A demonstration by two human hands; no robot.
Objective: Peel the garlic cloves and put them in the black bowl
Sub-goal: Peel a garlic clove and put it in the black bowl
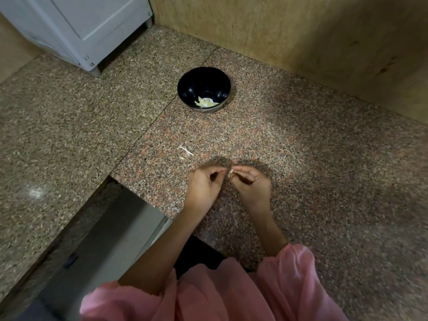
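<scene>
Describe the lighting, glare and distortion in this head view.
Head view: soft, dim light; faint shadows lie on the speckled granite counter past both hands; small highlights glint inside the glossy black bowl; a pale glare patch sits at far left; the wide-angle lens bends the counter's edges; corners darken.

a small pale garlic clove (229, 174) sits pinched between the fingertips of the left hand (203, 186) and the right hand (252, 185), held just above the speckled stone counter; it is mostly hidden by the fingers, so how much skin is left on it cannot be told. well beyond the grip, farther from the person and slightly to its left, stands the black bowl (185, 89), round, glossy and upright. several peeled cloves (206, 102), creamy white, lie together in its bottom. just beyond the grip to the left, a few thin whitish scraps of skin (185, 151) lie flat on the counter.
</scene>
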